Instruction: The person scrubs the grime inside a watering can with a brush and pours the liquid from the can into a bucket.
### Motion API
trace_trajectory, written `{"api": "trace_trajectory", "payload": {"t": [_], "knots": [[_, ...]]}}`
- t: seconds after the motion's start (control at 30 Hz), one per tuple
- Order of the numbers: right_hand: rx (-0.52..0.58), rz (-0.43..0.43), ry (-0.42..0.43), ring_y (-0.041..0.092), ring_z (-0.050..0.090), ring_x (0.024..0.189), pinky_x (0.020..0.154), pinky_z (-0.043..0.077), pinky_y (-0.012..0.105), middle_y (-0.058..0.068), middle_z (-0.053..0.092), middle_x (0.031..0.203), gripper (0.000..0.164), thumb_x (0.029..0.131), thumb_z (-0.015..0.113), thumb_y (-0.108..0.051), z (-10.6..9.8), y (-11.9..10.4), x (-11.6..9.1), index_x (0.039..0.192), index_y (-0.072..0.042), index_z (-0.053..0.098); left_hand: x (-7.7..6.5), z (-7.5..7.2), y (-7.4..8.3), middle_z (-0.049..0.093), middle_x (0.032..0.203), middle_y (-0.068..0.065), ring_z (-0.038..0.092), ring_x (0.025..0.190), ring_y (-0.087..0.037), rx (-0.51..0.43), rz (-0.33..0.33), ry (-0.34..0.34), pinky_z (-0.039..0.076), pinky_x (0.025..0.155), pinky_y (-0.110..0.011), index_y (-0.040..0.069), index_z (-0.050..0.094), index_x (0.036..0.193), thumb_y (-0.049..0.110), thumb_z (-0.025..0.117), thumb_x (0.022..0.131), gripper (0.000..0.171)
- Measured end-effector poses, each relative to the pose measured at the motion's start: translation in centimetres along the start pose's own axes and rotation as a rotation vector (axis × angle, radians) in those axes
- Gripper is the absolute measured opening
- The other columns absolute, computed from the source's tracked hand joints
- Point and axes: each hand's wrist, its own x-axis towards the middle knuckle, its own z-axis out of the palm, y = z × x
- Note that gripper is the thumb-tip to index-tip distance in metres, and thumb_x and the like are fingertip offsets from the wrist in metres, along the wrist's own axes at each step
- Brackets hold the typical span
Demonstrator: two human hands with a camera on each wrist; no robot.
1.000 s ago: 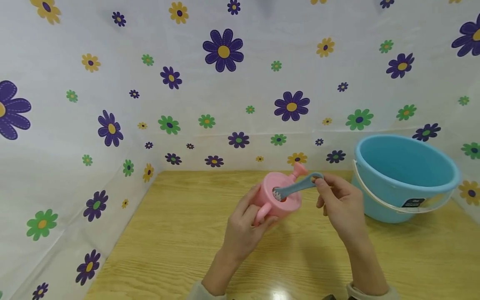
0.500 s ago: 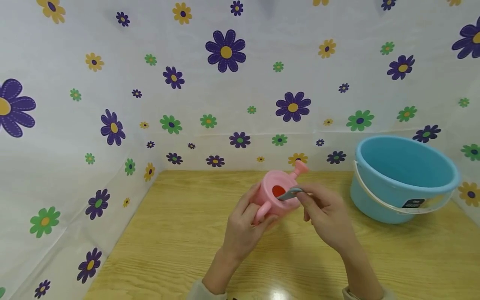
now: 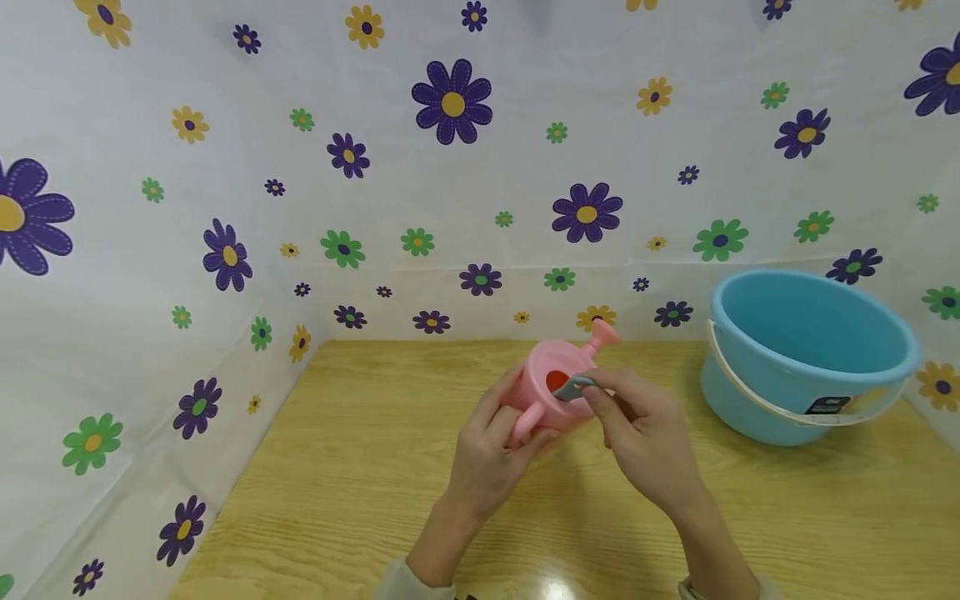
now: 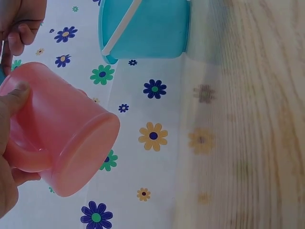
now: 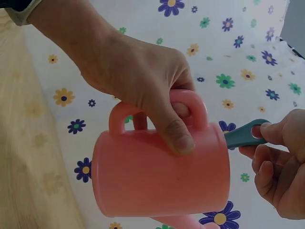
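Note:
A small pink toy watering can [image 3: 542,390] is tilted above the table, its round opening showing red inside. My left hand [image 3: 486,460] grips it by the looped handle, the thumb pressed along the can's side in the right wrist view. My right hand [image 3: 651,442] pinches the looped end of a blue-grey brush handle [image 5: 244,135]. The brush's bristled head is down inside the can's opening and hidden. In the left wrist view, the plain base of the can faces the camera.
A light blue bucket [image 3: 780,400] with a white carrying handle stands on the wood-grain table [image 3: 360,467], right of my right hand. A white flower-print sheet [image 3: 420,183] hangs behind and along the left side.
The brush's white bristles, visible over the opening earlier, have gone down into the watering can. My right hand has moved left, closer to the can. The left hand stays in place.

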Motion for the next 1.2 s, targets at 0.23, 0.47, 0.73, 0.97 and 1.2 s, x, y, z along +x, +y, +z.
{"api": "trace_trajectory", "payload": {"t": [0.23, 0.47, 0.73, 0.97, 1.2], "knots": [[0.029, -0.048, 0.061, 0.007, 0.041, 0.048, 0.036, 0.032, 0.021, -0.002, 0.05, 0.066, 0.026, 0.086, 0.06, 0.01, -0.44, -0.64, -0.19, 0.106, -0.005, 0.069, -0.08, -0.15, -0.11, 0.054, 0.129, -0.022, 0.061, 0.108, -0.03, -0.004, -0.027, -0.011, 0.052, 0.091, -0.031, 0.002, 0.058, 0.074, 0.023, 0.081, 0.074, 0.031], [-0.058, -0.029, -0.017, 0.006, 0.04, 0.044, 0.035, 0.032, 0.018, -0.004, 0.058, 0.071, 0.024, 0.087, 0.063, 0.003, -0.05, -0.57, -0.15, 0.107, -0.008, 0.07, -0.09, -0.17, -0.18, 0.055, 0.127, -0.022, 0.061, 0.106, -0.03, -0.011, -0.019, 0.006, 0.053, 0.089, -0.03, 0.001, 0.058, 0.074, 0.022, 0.081, 0.073, 0.031], [-0.06, -0.043, 0.04, 0.006, 0.04, 0.046, 0.036, 0.031, 0.019, -0.005, 0.049, 0.063, 0.025, 0.085, 0.064, 0.006, -0.59, -0.95, -0.41, 0.105, -0.006, 0.07, -0.02, -0.13, -0.12, 0.054, 0.129, -0.021, 0.06, 0.108, -0.029, -0.017, -0.033, 0.0, 0.052, 0.091, -0.031, 0.002, 0.058, 0.075, 0.021, 0.081, 0.073, 0.031], [-0.051, -0.061, 0.067, 0.005, 0.039, 0.045, 0.035, 0.029, 0.018, -0.004, 0.047, 0.059, 0.025, 0.083, 0.063, 0.011, -0.64, -0.82, -0.51, 0.104, -0.002, 0.07, -0.03, 0.02, -0.07, 0.055, 0.127, -0.023, 0.061, 0.107, -0.03, -0.018, -0.016, 0.012, 0.052, 0.09, -0.031, 0.002, 0.057, 0.073, 0.022, 0.082, 0.072, 0.032], [-0.051, -0.004, -0.007, 0.006, 0.039, 0.044, 0.034, 0.031, 0.019, -0.005, 0.048, 0.061, 0.023, 0.088, 0.062, 0.003, -0.08, -0.44, -0.34, 0.106, -0.007, 0.07, 0.01, -0.1, -0.08, 0.055, 0.127, -0.022, 0.061, 0.105, -0.029, -0.008, -0.014, 0.013, 0.054, 0.088, -0.03, 0.002, 0.056, 0.073, 0.023, 0.081, 0.073, 0.032]]}}
